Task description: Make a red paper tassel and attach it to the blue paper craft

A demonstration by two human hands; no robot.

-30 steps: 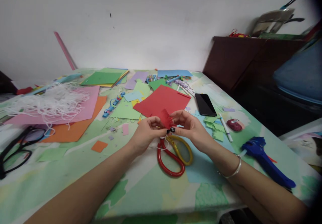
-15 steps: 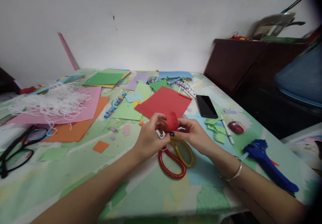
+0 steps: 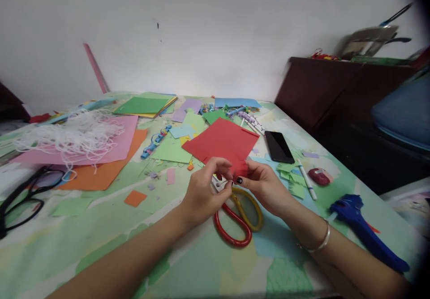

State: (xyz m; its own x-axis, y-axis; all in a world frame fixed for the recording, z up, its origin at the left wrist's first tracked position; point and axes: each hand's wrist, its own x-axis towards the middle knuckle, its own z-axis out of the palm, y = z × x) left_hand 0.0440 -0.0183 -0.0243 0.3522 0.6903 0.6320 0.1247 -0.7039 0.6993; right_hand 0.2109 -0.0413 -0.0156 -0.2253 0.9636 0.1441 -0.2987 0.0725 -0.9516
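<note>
Between my two hands is a small red paper piece, blurred, curled and with a finely cut edge. My right hand pinches it between thumb and fingers. My left hand has thumb and index finger closed near a thin white string that runs toward the red piece. Scissors with one red and one yellow handle lie beneath my hands, their blades partly hidden. Just behind the hands lies a large red paper sheet.
Black phone, white marker and blue glue gun lie at right. At left are white string, black glasses and pink paper. Green paper lies at the back.
The red piece has turned and dropped lower between my fingers, and white string now shows at my left fingertips. The whole view has shifted slightly.
</note>
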